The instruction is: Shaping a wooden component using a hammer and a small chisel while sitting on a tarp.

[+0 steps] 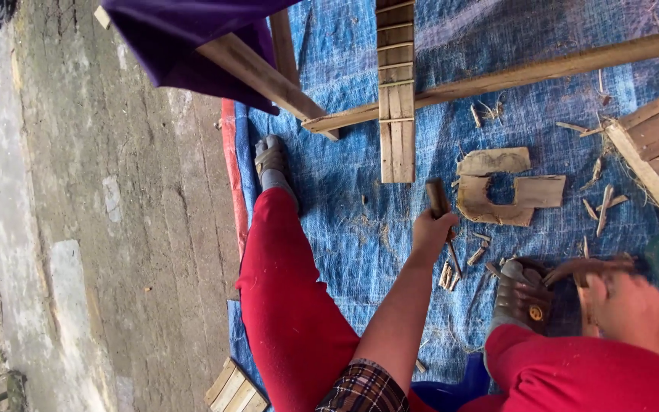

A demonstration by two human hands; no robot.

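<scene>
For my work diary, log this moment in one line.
left hand: grips wooden handle | right hand: holds wood strip | on blue tarp

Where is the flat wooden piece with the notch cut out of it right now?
In the head view, the notched wooden piece lies on the blue tarp, right of centre, just beyond the left hand and beside the slatted strip.

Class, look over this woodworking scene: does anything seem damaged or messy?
Yes. A flat wooden board on the blue tarp has a chunk cut out, and wood chips lie scattered around it.
</scene>
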